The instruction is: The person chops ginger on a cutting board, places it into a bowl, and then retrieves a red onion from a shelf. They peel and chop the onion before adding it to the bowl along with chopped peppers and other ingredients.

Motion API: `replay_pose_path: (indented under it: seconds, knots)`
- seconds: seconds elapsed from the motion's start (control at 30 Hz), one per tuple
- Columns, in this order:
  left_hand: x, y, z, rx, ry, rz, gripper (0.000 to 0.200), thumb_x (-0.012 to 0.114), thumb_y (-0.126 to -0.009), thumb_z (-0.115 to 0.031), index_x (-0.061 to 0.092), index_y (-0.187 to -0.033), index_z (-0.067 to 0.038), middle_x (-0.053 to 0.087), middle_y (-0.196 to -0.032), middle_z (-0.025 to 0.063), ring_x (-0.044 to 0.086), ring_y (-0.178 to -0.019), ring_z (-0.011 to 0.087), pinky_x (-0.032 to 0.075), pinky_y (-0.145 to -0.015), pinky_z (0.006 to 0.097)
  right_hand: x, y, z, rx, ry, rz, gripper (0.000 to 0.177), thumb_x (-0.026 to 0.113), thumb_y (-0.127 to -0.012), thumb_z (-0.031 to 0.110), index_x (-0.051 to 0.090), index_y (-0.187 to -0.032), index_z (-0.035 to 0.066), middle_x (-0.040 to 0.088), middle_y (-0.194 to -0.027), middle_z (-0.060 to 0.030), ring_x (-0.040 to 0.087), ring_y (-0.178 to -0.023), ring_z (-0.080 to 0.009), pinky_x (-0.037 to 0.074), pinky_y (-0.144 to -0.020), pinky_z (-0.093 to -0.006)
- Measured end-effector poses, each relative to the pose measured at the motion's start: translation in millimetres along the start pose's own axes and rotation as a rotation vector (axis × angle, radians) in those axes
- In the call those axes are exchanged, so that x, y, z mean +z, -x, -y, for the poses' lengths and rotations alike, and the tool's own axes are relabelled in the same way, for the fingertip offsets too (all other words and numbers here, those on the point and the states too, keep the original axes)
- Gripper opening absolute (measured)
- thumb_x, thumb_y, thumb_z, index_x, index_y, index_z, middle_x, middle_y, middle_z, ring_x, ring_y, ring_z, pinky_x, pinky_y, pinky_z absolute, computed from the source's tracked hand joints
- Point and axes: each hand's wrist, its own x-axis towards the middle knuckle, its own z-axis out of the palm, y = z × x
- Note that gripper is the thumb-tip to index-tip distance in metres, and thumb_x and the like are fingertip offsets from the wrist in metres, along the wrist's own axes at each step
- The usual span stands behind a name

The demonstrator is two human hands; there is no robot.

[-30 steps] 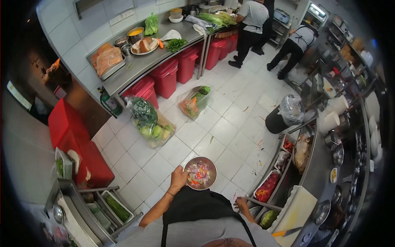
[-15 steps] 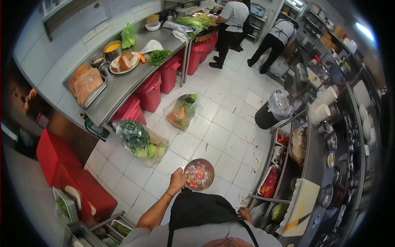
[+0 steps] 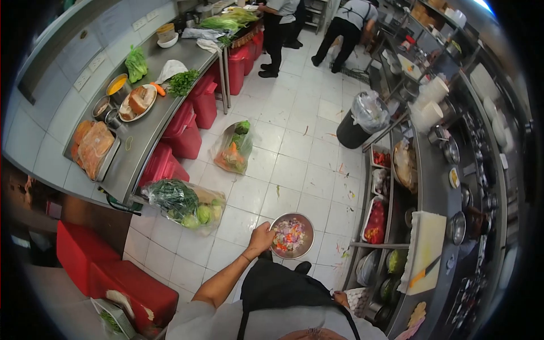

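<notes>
My left hand (image 3: 261,237) grips the rim of a metal bowl (image 3: 307,239) in front of my body. Inside the bowl lie chopped vegetables (image 3: 289,234), purple, white and orange-red. Low by my right side, my right hand (image 3: 341,298) is partly covered, and its fingers are not clear. A white patterned cloth (image 3: 357,299) shows right beside it; whether the hand holds the cloth cannot be made out.
Bags of vegetables (image 3: 195,204) (image 3: 234,148) rest on the tiled floor to the left. A steel counter (image 3: 127,161) stands above red bins (image 3: 181,131). At right are a black trash bin (image 3: 352,131) and a cutting board (image 3: 426,243) with a knife (image 3: 422,275). Two people work farther back.
My left hand and the bowl have shifted right in view. The view has turned, so the counter and bags sit farther left. The patterned cloth now shows beside my right hand.
</notes>
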Motion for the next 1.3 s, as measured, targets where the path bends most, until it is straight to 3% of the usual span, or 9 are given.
replay_pose_path:
  seconds: [0.1, 0.2, 0.33, 0.4, 0.6, 1.17, 1.23, 1.27, 1.3]
  knots:
    - [15.0, -3.3, -3.6, 0.187, -0.109, 0.002, 0.02, 0.059, -0.086, -0.017, 0.053, -0.079, 0.0, 0.06, -0.064, 0.0163, 0.062, -0.048, 0.0243, 0.049, -0.046, 0.0395, 2.7, -12.7, -31.5, 0.005, -0.024, -0.009, 0.033, 0.063, -0.088, 0.01, 0.063, -0.118, -0.005, 0.07, -0.096, -0.0141, 0.068, -0.082, -0.0245, 0.056, -0.071, -0.0355]
    - [28.3, 3.0, -23.5, -0.059, 0.015, 0.183, 0.019, 0.059, -0.086, -0.017, 0.053, -0.08, 0.0, 0.061, -0.065, 0.016, 0.065, -0.054, 0.0247, 0.05, -0.049, 0.0407, 10.8, -46.7, -82.9, -0.022, -0.029, 0.017, 0.033, 0.063, -0.087, 0.01, 0.064, -0.116, -0.005, 0.069, -0.091, -0.0127, 0.067, -0.076, -0.0228, 0.056, -0.068, -0.034]
    - [56.9, 12.3, -17.4, 0.089, -0.164, 0.2, 0.02, 0.059, -0.084, -0.021, 0.055, -0.083, -0.001, 0.062, -0.071, 0.022, 0.066, -0.072, 0.0388, 0.049, -0.067, 0.0489, 26.1, -130.0, -208.3, -0.163, 0.097, 0.078, 0.032, 0.062, -0.086, 0.011, 0.065, -0.113, -0.005, 0.068, -0.084, -0.0108, 0.065, -0.069, -0.0206, 0.054, -0.063, -0.032]
    - [73.2, 21.8, -17.5, 0.135, -0.188, 0.192, 0.022, 0.061, -0.083, -0.021, 0.056, -0.081, 0.0, 0.06, -0.068, 0.0209, 0.061, -0.063, 0.0341, 0.047, -0.061, 0.0456, 21.8, -131.3, -226.9, -0.213, 0.164, 0.136, 0.034, 0.061, -0.086, 0.011, 0.064, -0.116, -0.005, 0.068, -0.084, -0.0106, 0.064, -0.066, -0.0202, 0.054, -0.061, -0.0322]
    - [126.9, 65.3, -27.7, 0.256, -0.36, 0.288, 0.022, 0.06, -0.084, -0.022, 0.057, -0.086, 0.0, 0.064, -0.075, 0.0253, 0.064, -0.074, 0.0443, 0.049, -0.067, 0.0514, 19.1, -66.3, -254.6, -0.035, -0.489, 0.067, 0.041, 0.055, -0.091, 0.01, 0.052, -0.131, 0.001, 0.067, -0.096, -0.0129, 0.064, -0.065, -0.0225, 0.052, -0.055, -0.035]
    - [209.0, 193.7, -6.4, 0.424, -0.456, 0.29, 0.026, 0.064, -0.086, -0.024, 0.058, -0.09, 0.0, 0.064, -0.077, 0.0278, 0.065, -0.078, 0.0482, 0.051, -0.069, 0.0528, -12.3, -15.8, -330.6, 0.064, -0.426, -0.01, 0.018, 0.056, -0.08, 0.015, 0.066, -0.083, 0.001, 0.067, -0.074, -0.0164, 0.065, -0.064, -0.0268, 0.053, -0.057, -0.0416]
    - [203.2, 199.1, -6.3, 0.309, -0.407, 0.306, 0.031, 0.068, -0.085, -0.025, 0.057, -0.087, 0.004, 0.063, -0.077, 0.0297, 0.066, -0.077, 0.046, 0.051, -0.064, 0.0502, 9.9, 4.9, -346.8, 0.09, -0.411, -0.055, 0.019, 0.056, -0.079, 0.016, 0.068, -0.077, 0.001, 0.067, -0.071, -0.0168, 0.065, -0.064, -0.0273, 0.053, -0.058, -0.0424]
    - [198.6, 197.5, 7.6, 0.523, -0.409, 0.286, 0.035, 0.071, -0.085, -0.025, 0.056, -0.086, 0.007, 0.063, -0.073, 0.0267, 0.066, -0.07, 0.0368, 0.05, -0.059, 0.0465, 23.2, 10.1, -344.5, 0.091, -0.307, -0.063, 0.02, 0.056, -0.078, 0.016, 0.069, -0.074, 0.001, 0.067, -0.07, -0.017, 0.066, -0.064, -0.0276, 0.054, -0.058, -0.0427]
    - [197.0, 203.8, -7.1, 0.321, -0.403, 0.372, 0.038, 0.071, -0.086, -0.025, 0.055, -0.084, 0.01, 0.061, -0.071, 0.0219, 0.063, -0.064, 0.0288, 0.049, -0.056, 0.0437, 38.0, 13.0, -344.4, 0.082, -0.24, -0.082, 0.021, 0.056, -0.077, 0.016, 0.069, -0.072, 0.001, 0.067, -0.069, -0.0172, 0.066, -0.064, -0.0278, 0.054, -0.058, -0.0431]
